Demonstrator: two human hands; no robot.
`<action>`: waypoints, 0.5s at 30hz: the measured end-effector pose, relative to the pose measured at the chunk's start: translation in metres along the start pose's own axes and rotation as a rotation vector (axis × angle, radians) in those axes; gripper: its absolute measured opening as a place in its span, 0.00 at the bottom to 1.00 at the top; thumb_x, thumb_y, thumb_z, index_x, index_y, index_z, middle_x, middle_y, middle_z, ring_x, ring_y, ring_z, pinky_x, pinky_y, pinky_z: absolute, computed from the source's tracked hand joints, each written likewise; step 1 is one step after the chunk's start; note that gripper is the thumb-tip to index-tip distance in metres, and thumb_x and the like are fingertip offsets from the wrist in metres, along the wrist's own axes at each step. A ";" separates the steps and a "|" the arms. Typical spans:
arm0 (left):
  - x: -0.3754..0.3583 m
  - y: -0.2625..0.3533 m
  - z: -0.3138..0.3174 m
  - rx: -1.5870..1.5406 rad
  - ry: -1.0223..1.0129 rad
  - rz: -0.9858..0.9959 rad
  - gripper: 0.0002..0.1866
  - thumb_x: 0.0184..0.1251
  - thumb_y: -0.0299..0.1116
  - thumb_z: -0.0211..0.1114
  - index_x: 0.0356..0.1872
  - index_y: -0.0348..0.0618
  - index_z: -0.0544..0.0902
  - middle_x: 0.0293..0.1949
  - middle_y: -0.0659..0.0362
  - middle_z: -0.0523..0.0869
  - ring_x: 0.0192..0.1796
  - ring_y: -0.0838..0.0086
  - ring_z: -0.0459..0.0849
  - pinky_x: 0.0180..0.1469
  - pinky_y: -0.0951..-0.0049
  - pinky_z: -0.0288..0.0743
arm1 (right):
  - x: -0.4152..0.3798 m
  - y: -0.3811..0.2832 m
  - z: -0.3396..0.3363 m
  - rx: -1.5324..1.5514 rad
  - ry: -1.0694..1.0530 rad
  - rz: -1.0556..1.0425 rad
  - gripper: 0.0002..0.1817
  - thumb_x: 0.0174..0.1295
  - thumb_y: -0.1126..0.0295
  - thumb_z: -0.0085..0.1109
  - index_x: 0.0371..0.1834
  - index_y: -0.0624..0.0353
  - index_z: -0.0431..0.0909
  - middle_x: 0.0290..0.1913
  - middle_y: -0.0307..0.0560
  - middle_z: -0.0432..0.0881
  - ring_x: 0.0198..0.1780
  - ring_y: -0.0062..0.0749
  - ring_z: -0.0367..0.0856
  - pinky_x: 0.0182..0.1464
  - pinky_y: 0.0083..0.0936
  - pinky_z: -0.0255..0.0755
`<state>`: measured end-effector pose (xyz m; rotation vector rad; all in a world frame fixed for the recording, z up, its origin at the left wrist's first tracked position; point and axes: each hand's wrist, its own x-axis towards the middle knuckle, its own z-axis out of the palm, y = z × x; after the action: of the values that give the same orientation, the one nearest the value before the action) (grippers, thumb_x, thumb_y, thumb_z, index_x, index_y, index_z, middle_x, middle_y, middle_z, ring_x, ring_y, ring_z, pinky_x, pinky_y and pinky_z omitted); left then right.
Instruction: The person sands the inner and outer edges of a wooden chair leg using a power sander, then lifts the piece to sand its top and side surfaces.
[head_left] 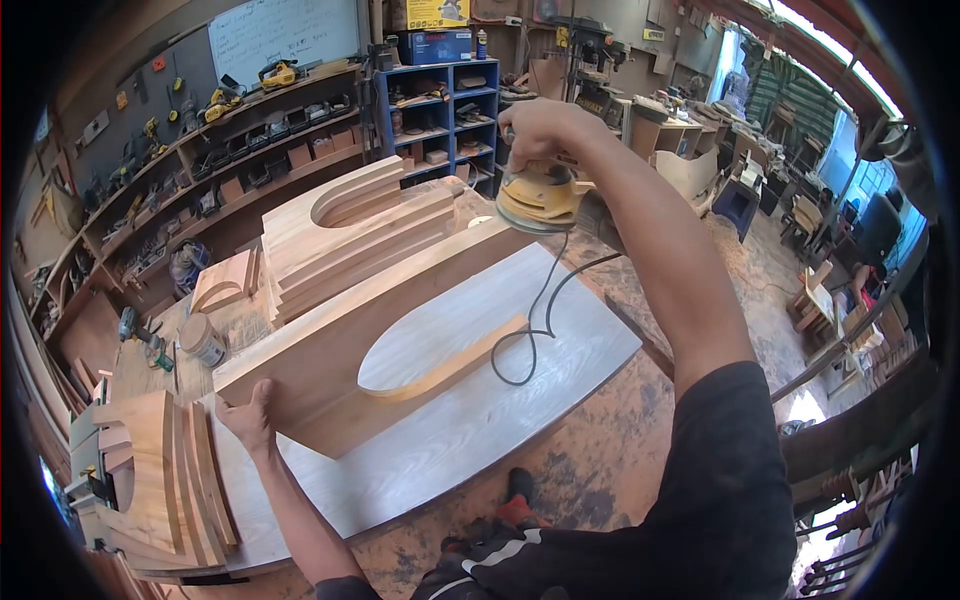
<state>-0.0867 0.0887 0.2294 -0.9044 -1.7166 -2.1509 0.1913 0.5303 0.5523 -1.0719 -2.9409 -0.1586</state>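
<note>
A wooden panel [300,385] with an arched cutout stands on its edge on a pale grey board [470,440]. My left hand [250,412] grips the panel's near left end, thumb over its face. Up at the far right end, my right hand [545,130] is wrapped round the top of a yellow sander [540,200], whose pad is at the panel's upper edge. A dark cord [548,300] hangs from the sander and loops in front of the cutout and board.
Stacked cut wooden panels [350,240] lie behind the held panel. More curved pieces [155,480] are at the left, near a tub [203,340] and a drill [140,335]. Blue shelves [385,120] stand at the back. A person sits at the far right.
</note>
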 end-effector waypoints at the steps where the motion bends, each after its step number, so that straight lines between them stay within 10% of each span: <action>1: 0.000 -0.002 -0.001 0.004 0.007 -0.004 0.36 0.61 0.42 0.90 0.64 0.33 0.84 0.55 0.55 0.91 0.54 0.71 0.90 0.60 0.68 0.83 | 0.000 0.006 0.000 -0.002 0.000 -0.003 0.37 0.51 0.58 0.82 0.68 0.53 0.85 0.63 0.57 0.90 0.61 0.51 0.90 0.60 0.41 0.86; 15: -0.009 0.028 0.015 -0.089 0.016 -0.054 0.31 0.53 0.27 0.92 0.57 0.33 0.86 0.48 0.55 0.93 0.47 0.71 0.91 0.54 0.69 0.87 | -0.009 -0.065 -0.002 0.025 0.110 -0.287 0.32 0.50 0.56 0.81 0.58 0.58 0.85 0.57 0.61 0.89 0.58 0.55 0.89 0.60 0.44 0.83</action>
<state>-0.0603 0.0933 0.2479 -0.8702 -1.6678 -2.2792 0.1571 0.4748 0.5477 -0.6117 -2.9704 -0.1756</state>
